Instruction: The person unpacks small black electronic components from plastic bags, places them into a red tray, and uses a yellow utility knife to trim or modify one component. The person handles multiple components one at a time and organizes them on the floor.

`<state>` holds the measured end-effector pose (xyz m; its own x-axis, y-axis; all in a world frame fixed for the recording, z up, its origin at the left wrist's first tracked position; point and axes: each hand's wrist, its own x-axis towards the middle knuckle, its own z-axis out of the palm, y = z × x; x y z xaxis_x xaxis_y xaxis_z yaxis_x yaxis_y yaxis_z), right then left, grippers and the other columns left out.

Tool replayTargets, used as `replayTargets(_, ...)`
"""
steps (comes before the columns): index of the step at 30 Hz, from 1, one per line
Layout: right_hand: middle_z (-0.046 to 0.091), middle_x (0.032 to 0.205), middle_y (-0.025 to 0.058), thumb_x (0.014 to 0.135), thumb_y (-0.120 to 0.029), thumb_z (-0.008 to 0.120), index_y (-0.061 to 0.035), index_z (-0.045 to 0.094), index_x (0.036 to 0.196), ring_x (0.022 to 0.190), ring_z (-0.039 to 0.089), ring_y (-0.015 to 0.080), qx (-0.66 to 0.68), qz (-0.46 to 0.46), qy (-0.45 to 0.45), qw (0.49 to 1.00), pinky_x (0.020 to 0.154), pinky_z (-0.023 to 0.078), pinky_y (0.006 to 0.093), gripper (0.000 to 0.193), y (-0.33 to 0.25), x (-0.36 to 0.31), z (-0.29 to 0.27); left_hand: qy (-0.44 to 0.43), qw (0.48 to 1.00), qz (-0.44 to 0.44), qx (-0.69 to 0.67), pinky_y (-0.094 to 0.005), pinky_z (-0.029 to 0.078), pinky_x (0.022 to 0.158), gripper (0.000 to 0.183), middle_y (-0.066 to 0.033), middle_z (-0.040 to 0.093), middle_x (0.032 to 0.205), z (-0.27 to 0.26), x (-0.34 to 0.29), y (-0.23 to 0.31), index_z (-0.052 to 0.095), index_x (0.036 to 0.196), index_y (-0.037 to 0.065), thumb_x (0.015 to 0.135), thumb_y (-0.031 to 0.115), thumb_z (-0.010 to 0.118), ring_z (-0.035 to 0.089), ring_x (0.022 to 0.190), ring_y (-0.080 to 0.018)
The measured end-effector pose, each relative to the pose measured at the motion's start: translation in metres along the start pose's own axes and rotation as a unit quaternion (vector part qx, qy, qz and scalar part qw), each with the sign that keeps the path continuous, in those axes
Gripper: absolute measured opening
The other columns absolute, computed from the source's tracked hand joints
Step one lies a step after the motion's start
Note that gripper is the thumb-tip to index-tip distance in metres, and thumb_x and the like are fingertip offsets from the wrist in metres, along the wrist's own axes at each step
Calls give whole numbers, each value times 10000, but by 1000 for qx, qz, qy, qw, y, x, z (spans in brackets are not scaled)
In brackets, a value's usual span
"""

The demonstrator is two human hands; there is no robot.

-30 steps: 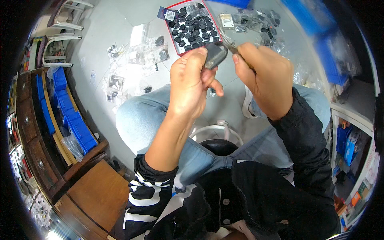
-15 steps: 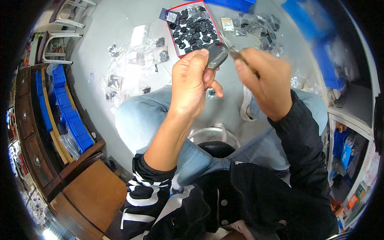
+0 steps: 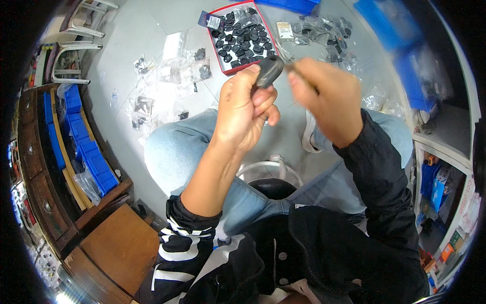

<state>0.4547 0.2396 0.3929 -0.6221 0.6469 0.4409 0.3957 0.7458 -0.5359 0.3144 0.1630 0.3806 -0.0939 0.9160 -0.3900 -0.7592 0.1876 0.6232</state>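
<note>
My left hand (image 3: 238,106) is closed on a black key fob (image 3: 270,71), pinched between thumb and fingers and tilted up to the right. To its right, my right hand (image 3: 329,93) is closed around a thin tool with a brownish handle. The tool's end (image 3: 290,67) is beside the fob's right edge; blur hides whether it touches. Just beyond my hands, a shallow white box with a red rim (image 3: 214,48) lies on the floor, holding many similar black fobs (image 3: 247,46).
Clear plastic bags with small dark parts (image 3: 202,71) lie left of the box, more bagged parts (image 3: 324,33) to its right. Blue bins (image 3: 88,147) line a wooden drawer cabinet (image 3: 38,157) at left. A white-framed shelf (image 3: 417,147) stands at right. A stool (image 3: 271,187) is between my legs.
The fob has turned in my left hand, showing more of its edge, and moved slightly up and left. My right hand has moved a little to the left with the tool.
</note>
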Motion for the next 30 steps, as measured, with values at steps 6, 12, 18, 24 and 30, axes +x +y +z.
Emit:
replayTargets(6,482,540,82,758,-179,603,-125,550,769,504,514,251,-9,-40,26,999,439,394,353,77,2,-5,0,-1,999,-15,-30,-270,357,369,306,39,301,488,0,0,-2,467,680,47,888,270,440,283,402,-61)
replayTargets(12,486,540,87,768,-197,593,-134,550,773,502,524,258,-55,25,23,998,436,397,367,76,5,-2,-2,-6,1000,-17,-25,-264,361,367,309,40,302,486,0,0,-1,464,678,44,888,270,446,281,401,-61)
replayTargets(18,505,555,106,789,-214,575,-126,547,776,511,538,279,-44,7,-19,999,442,398,393,94,-2,-1,-4,10,1000,-4,-5,-264,366,358,278,37,314,487,4,-2,-3,470,704,51,888,258,445,274,400,-57)
replayTargets(24,493,550,110,781,-212,582,-115,541,779,519,531,287,-13,22,13,1000,438,388,392,105,1,-3,-3,8,1000,16,3,-263,369,353,266,29,342,498,1,-2,-1,472,698,58,891,238,449,280,393,-57)
replayTargets(30,474,534,96,770,-199,593,-111,545,784,497,518,280,-24,45,-3,999,438,384,372,101,-2,-2,-4,11,998,41,41,-268,379,349,272,23,339,487,4,-2,-1,478,683,46,883,230,457,268,378,-60)
